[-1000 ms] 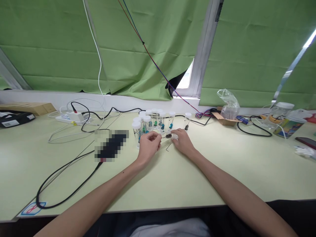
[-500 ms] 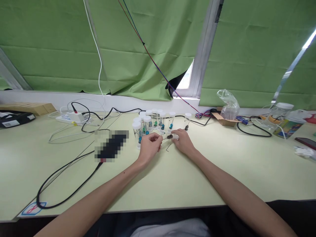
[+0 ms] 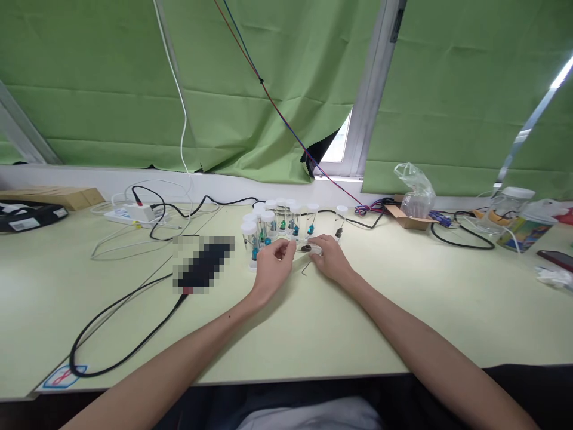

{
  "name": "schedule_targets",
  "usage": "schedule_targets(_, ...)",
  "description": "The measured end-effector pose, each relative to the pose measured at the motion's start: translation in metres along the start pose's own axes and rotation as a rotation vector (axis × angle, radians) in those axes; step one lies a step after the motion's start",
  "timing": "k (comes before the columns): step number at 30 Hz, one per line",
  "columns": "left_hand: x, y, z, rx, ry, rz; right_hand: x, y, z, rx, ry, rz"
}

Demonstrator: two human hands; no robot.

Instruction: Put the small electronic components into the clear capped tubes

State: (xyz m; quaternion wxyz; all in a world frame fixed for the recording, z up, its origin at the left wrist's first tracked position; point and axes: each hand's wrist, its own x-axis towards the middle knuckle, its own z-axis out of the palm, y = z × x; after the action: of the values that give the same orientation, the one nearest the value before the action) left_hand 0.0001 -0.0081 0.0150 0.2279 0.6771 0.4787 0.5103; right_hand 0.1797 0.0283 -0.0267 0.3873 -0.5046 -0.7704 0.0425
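Observation:
My left hand (image 3: 272,267) and my right hand (image 3: 329,259) meet over the pale green table (image 3: 313,322). Between them lies a small clear vial (image 3: 308,248) with a dark piece inside. My right hand's fingers grip its right end. My left hand's thumb and fingers pinch at its left end, though what sits under those fingertips is hidden. Just behind stand several clear vials with white caps (image 3: 270,224), holding blue and green bits, and one apart (image 3: 341,218). A thin bent wire (image 3: 306,269) lies on the table below the vial.
A blurred black device (image 3: 203,263) with a black cable (image 3: 111,310) lies to the left. A white power strip (image 3: 134,212) with tangled leads sits behind it. A cardboard tray (image 3: 405,217), plastic bag (image 3: 415,188), jar (image 3: 507,206) and phone (image 3: 555,258) stand at right.
My left hand has edged up and right, its fingertips closing in on the vial's left end. My right hand stays on the vial.

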Motion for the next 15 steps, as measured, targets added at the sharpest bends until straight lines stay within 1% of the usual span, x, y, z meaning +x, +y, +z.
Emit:
schedule_targets(4,-0.0007,0.0030,-0.0026,-0.073,0.063,0.004,-0.0006,-0.0015,0.0004,0.015,0.012,-0.014)
schedule_targets(6,-0.0009,0.0043,-0.0032,-0.124,0.078,-0.016,-0.0008,-0.0023,0.0007,0.033,0.019,-0.020)
schedule_targets(10,-0.0015,0.0055,-0.0018,-0.230,0.041,-0.054,-0.0009,-0.0042,0.0013,0.099,0.019,-0.027)
schedule_targets(13,-0.0028,0.0073,-0.0005,-0.244,-0.004,-0.030,-0.0013,-0.0054,0.0014,0.130,0.015,-0.046)
schedule_targets(15,-0.0036,0.0091,-0.0005,-0.227,0.013,-0.026,-0.0017,-0.0060,0.0013,0.142,0.014,-0.056)
